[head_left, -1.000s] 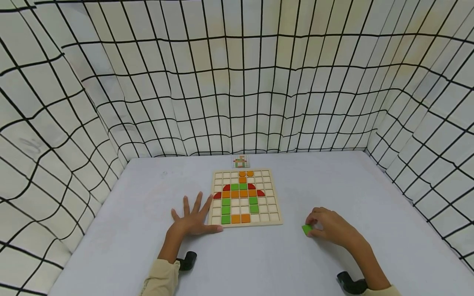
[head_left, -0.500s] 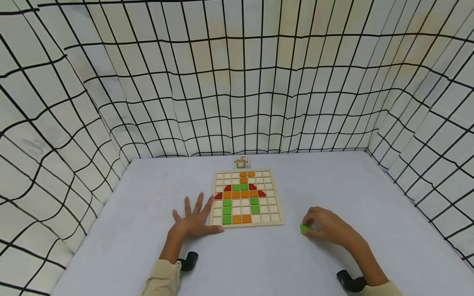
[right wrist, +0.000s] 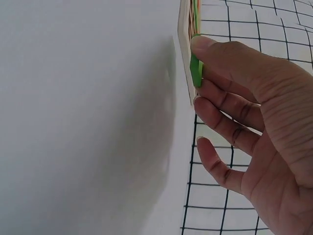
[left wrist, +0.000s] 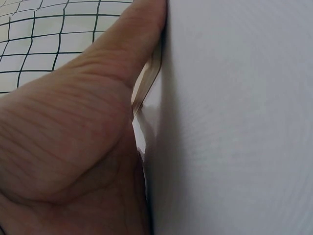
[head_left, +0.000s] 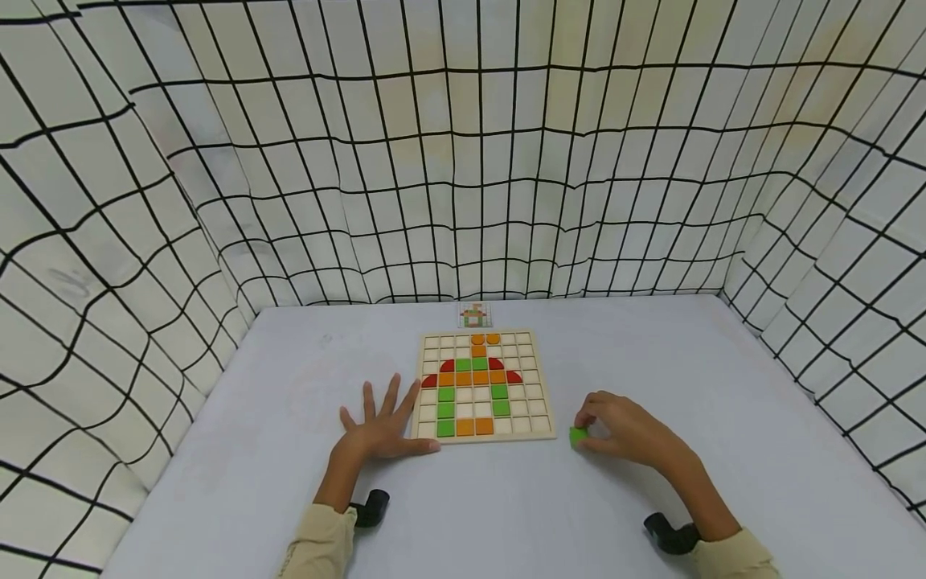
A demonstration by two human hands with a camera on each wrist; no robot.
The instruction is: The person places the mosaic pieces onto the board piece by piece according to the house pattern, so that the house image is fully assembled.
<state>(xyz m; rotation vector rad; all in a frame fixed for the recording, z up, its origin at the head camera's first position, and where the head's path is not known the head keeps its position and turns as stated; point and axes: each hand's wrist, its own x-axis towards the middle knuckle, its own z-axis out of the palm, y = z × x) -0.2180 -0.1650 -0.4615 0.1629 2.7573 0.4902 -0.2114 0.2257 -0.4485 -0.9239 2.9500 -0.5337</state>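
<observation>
A light wooden grid board (head_left: 544, 418) lies mid-table with green, orange and red pieces set in its cells. My left hand (head_left: 379, 433) lies with fingers spread at the board's left edge, its thumb along the near left corner. To the right of the board, my right hand (head_left: 628, 428) pinches a green square tile (head_left: 578, 437) between thumb and fingers. In the right wrist view the tile (right wrist: 196, 66) is seen nearly edge-on, above the table, with the board's edge (right wrist: 185, 29) behind it. The left wrist view shows mostly the left palm and thumb (left wrist: 117, 54).
Behind the board lies a small picture card (head_left: 475, 314) with a coloured pattern. White walls with black netting (head_left: 506, 181) rise at the back and both sides of the white table (head_left: 477, 515). A black camera mount sits at each wrist.
My right hand has moved left toward the board with the green tile pinched in it. The left hand stays at the board's edge; the head view shifts slightly.
</observation>
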